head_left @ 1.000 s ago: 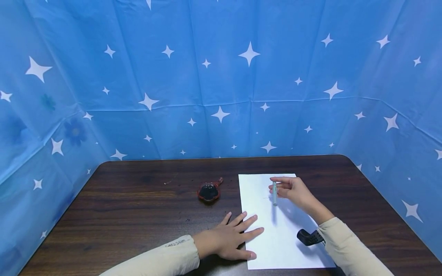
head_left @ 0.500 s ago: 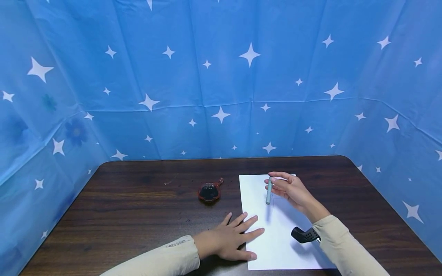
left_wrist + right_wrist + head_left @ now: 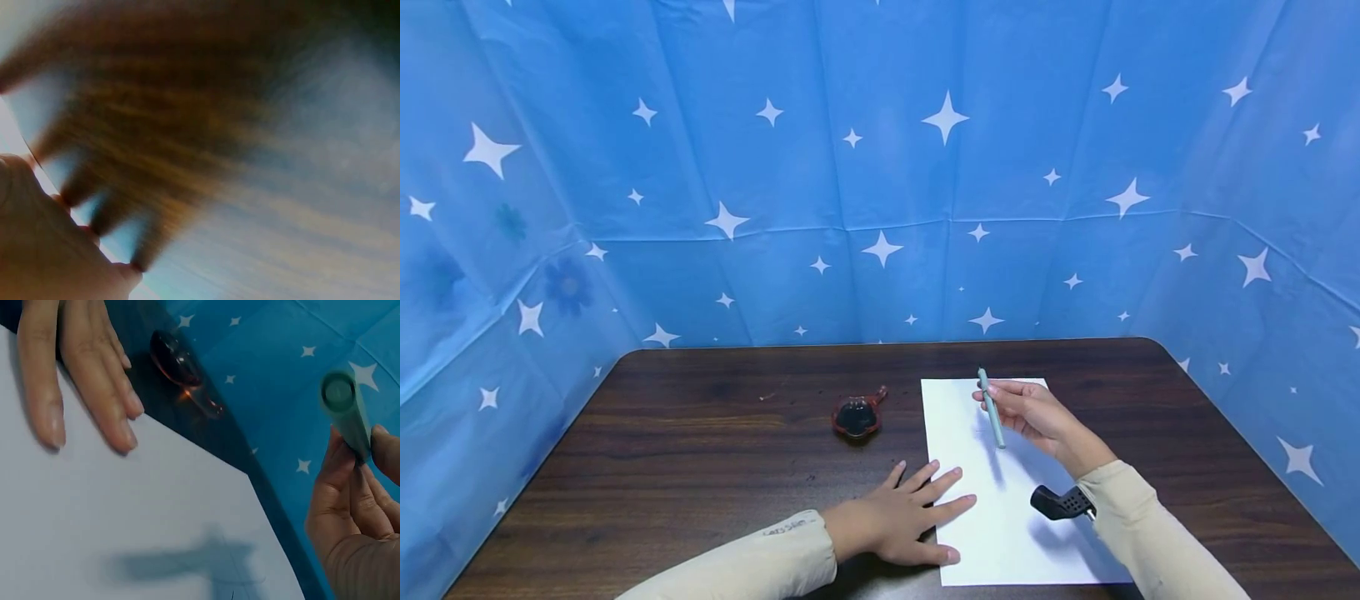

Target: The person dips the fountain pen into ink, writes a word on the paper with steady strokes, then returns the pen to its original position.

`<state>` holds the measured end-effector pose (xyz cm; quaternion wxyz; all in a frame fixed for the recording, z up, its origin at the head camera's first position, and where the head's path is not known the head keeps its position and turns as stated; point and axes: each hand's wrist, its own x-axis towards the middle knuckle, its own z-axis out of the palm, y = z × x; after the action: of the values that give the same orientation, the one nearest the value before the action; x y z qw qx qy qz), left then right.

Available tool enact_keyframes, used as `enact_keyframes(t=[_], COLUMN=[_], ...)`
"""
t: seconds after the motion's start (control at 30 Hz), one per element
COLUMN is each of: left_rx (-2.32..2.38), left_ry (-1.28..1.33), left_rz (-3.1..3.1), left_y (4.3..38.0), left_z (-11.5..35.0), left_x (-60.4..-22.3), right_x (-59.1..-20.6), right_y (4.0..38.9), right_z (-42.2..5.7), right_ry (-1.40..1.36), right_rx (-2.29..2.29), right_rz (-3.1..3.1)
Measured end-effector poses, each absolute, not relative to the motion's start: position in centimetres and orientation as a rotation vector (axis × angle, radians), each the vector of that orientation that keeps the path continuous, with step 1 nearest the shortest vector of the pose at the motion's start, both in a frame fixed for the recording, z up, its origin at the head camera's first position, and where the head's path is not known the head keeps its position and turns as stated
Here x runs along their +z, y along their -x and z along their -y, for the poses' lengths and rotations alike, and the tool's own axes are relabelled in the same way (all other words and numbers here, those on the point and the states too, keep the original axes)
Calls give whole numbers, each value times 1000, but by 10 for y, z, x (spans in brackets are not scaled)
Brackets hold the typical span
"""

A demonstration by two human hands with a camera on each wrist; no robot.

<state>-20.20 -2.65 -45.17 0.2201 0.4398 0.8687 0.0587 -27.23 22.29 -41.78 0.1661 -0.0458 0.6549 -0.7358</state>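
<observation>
My right hand pinches a pale green pen between thumb and fingers, above the upper part of a white sheet of paper. The pen slants, its narrow dark tip pointing up and away and its blunt end toward me. In the right wrist view that round blunt end of the pen faces the camera. Thin dark strokes show on the paper beneath the pen's shadow. My left hand lies with fingers spread, thumb and fingertips resting on the sheet's left edge. The left wrist view is mostly blurred.
A small reddish, see-through dish with dark contents and a short handle sits left of the paper on the dark wooden table. A black wrist device hangs off the right sleeve. A blue star-patterned curtain surrounds the table's far side.
The pen has turned in my right hand: its upper end now leans away with the dark tip showing, and the hand has shifted slightly left. My left hand stays in place.
</observation>
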Motion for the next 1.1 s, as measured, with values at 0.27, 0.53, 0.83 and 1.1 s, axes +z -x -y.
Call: enact_keyframes(t=[0.27, 0.53, 0.83, 1.1], left_rx=[157, 171, 188, 215], left_ry=[-1216, -1213, -1226, -1244], left_rz=[-2414, -2394, -2400, -2421], left_y=[202, 200, 195, 194], left_z=[28, 28, 28, 34], left_x=[-451, -445, -439, -439], right_x=[-413, -419, -421, -425], right_y=[283, 292, 294, 296], right_z=[-208, -198, -197, -189], right_ry=[99, -38, -63, -35], right_rx=[-2048, -1977, -1940, -1891], right_rz=[-1797, -1791, -1763, -1919])
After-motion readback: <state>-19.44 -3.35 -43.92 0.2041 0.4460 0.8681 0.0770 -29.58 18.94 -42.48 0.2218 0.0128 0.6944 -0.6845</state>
